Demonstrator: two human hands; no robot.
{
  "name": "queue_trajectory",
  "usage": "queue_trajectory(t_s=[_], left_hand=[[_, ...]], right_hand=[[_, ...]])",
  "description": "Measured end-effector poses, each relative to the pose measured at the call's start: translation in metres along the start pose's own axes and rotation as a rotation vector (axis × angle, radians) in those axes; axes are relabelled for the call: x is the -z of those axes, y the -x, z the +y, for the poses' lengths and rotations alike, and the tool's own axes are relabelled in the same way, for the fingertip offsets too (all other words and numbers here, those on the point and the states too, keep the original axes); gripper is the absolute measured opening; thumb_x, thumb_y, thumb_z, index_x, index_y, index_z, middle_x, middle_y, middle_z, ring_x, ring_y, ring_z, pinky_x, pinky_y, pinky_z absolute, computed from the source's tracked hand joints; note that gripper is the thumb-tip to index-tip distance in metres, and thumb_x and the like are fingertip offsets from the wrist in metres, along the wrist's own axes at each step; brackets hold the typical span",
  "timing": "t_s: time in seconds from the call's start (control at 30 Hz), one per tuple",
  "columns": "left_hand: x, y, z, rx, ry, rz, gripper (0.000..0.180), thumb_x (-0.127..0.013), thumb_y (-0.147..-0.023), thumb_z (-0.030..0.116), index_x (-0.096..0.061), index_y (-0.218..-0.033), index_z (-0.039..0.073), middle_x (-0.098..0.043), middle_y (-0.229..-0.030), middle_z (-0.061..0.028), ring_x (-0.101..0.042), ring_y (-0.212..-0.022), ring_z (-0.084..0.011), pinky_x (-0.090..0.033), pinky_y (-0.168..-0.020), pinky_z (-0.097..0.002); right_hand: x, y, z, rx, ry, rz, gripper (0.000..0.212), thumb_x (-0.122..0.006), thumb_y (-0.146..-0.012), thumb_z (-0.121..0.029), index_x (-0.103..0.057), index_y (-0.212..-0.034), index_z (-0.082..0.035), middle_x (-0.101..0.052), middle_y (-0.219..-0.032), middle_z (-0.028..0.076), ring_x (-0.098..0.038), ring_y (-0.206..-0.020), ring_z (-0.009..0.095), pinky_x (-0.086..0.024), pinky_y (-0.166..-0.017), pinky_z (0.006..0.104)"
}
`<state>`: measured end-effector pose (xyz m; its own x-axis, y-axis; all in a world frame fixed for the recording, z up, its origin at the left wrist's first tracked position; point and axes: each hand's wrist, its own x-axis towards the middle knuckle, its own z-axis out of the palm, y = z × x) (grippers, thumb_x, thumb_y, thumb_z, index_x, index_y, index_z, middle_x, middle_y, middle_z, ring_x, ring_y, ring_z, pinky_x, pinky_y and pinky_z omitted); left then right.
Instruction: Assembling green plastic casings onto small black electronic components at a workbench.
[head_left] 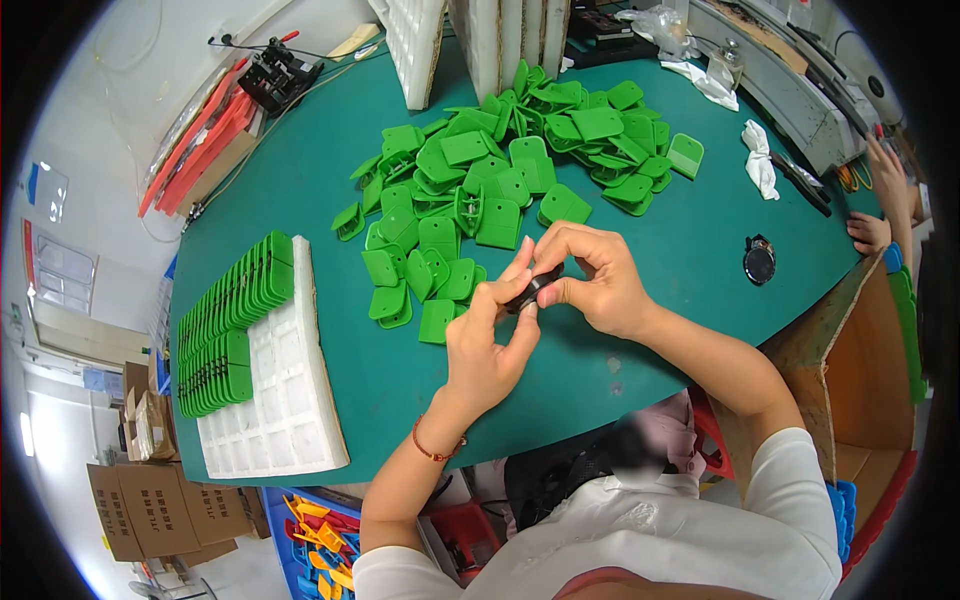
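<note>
Both hands meet above the table's near middle, pinching a small dark, rounded piece between the fingertips; the fingers cover much of it, so its kind is unclear. My left hand is closed on its left side, and my right hand is closed on its right side. Just beyond them lies a loose heap of green plastic clips, some standing on edge. At the left, more green clips stand in tight rows on a white foam tray.
A dark round part lies on the green table at the right, near a black-handled tool and crumpled white tissue. White foam slabs stand at the back. Another person's hand rests at the far right edge.
</note>
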<state>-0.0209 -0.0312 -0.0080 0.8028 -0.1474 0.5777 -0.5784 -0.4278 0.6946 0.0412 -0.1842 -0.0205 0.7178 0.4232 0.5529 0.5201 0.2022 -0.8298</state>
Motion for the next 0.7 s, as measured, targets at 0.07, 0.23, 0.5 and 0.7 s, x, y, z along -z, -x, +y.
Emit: queue_trajectory(t_s=[0.07, 0.23, 0.5, 0.7], left_hand=[[0.002, -0.001, -0.001, -0.010, -0.023, 0.027, 0.027, -0.058, -0.074, -0.005, -0.048, -0.099, -0.004, -0.056, -0.110, -0.0211, -0.063, -0.082, -0.0231, -0.051, -0.069, -0.0280], [0.004, -0.001, -0.008, 0.165, 0.038, 0.123, 0.029, -0.062, -0.071, -0.003, -0.051, -0.098, -0.002, -0.060, -0.086, -0.0102, -0.059, -0.076, -0.0165, -0.047, -0.071, -0.0263], [0.007, 0.000, -0.014, 0.346, 0.429, 0.082, 0.036, -0.056, -0.075, -0.010, -0.047, -0.109, -0.001, -0.051, -0.100, -0.0084, -0.054, -0.088, -0.0120, -0.044, -0.080, -0.0235], [0.010, -0.006, -0.006, 0.468, 0.630, 0.145, 0.028, -0.053, -0.079, -0.008, -0.043, -0.105, -0.002, -0.054, -0.098, -0.0095, -0.054, -0.091, -0.0127, -0.044, -0.080, -0.0235]], right_hand=[[-0.001, -0.001, -0.002, 0.001, 0.053, -0.029, 0.021, -0.071, -0.066, -0.006, -0.056, -0.080, 0.000, -0.055, -0.081, 0.006, -0.052, -0.071, 0.016, -0.040, -0.064, 0.0264], [-0.003, -0.006, -0.002, -0.026, 0.273, -0.035, 0.041, -0.076, -0.063, -0.020, -0.052, -0.093, -0.004, -0.052, -0.087, 0.006, -0.051, -0.076, 0.017, -0.040, -0.068, 0.0262], [-0.005, -0.008, -0.005, 0.026, 0.239, -0.080, 0.074, -0.083, -0.050, -0.030, -0.045, -0.110, -0.007, -0.048, -0.101, 0.006, -0.048, -0.084, 0.018, -0.038, -0.075, 0.0296], [-0.004, -0.006, -0.004, -0.020, 0.217, -0.109, 0.066, -0.079, -0.059, -0.030, -0.046, -0.110, -0.005, -0.048, -0.104, 0.007, -0.047, -0.086, 0.019, -0.039, -0.076, 0.0303]])
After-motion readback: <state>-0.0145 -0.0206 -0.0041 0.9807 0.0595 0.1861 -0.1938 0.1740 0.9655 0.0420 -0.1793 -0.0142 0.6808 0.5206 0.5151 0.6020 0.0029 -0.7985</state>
